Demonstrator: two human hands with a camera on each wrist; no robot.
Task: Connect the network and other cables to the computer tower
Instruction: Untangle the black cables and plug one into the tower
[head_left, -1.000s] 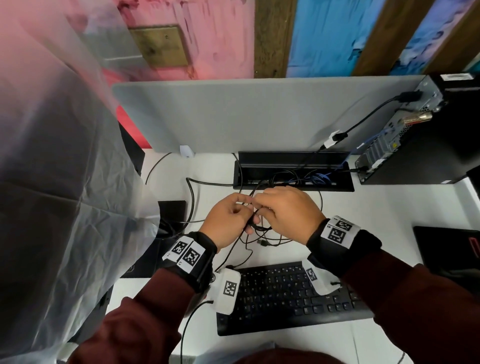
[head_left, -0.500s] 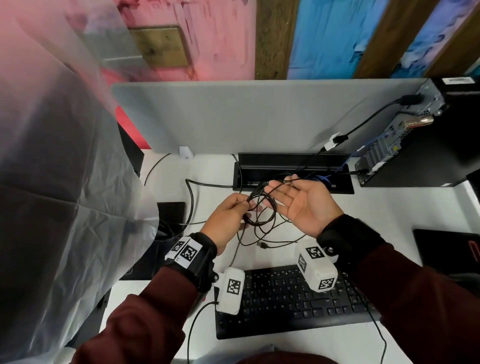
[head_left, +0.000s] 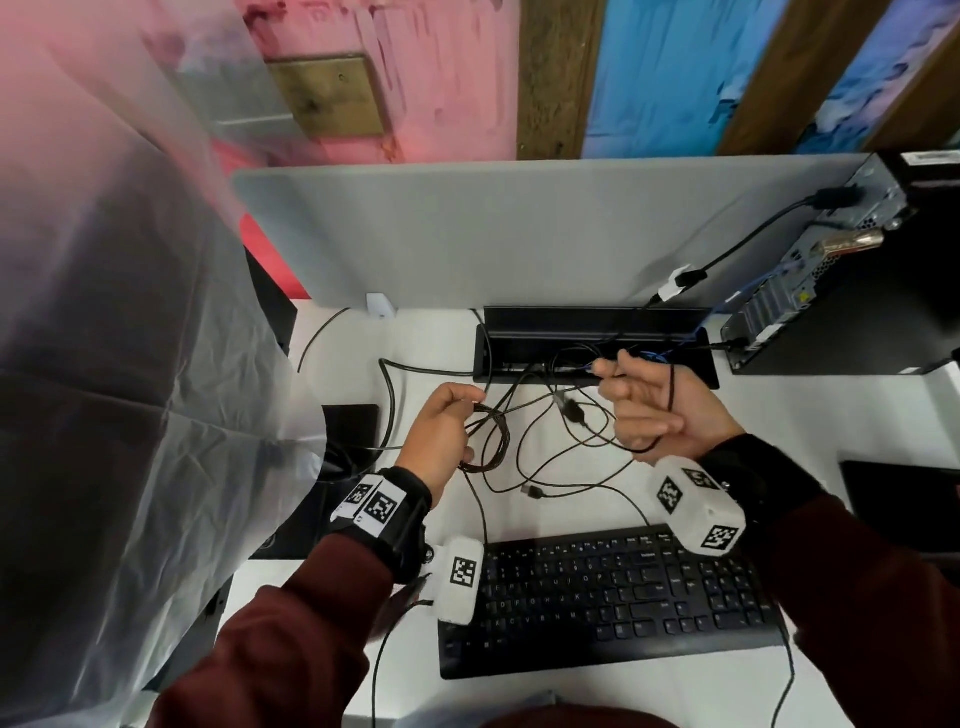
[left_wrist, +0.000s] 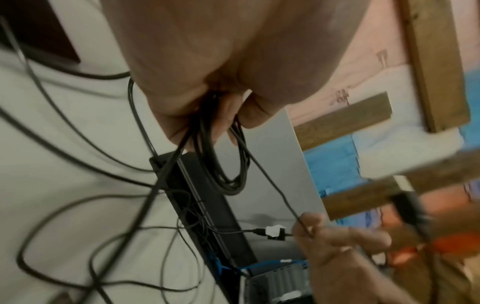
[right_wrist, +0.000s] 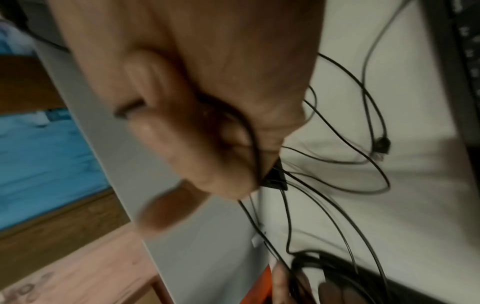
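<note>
My left hand (head_left: 441, 431) grips a coiled bundle of thin black cable (head_left: 493, 441) above the white desk; the coil (left_wrist: 228, 164) hangs from its fingers in the left wrist view. My right hand (head_left: 654, 405), palm up with curled fingers, holds a strand of the same black cable (head_left: 670, 395), which crosses its palm (right_wrist: 249, 131). Loose cable loops and a small plug (head_left: 535, 491) lie between the hands. The black computer tower (head_left: 852, 291) stands at the back right, rear ports facing me, with a black cable and a blue cable plugged in.
A black cable tray (head_left: 597, 343) is sunk in the desk behind the hands, under a grey divider panel (head_left: 519, 234). A black keyboard (head_left: 608, 597) lies near me. A plastic-covered object (head_left: 119, 364) fills the left. A dark pad (head_left: 904, 499) lies at the right.
The hands have drawn apart from a joint hold on the cable. My right hand turned palm up and moved right and back with a strand; the coil loosened.
</note>
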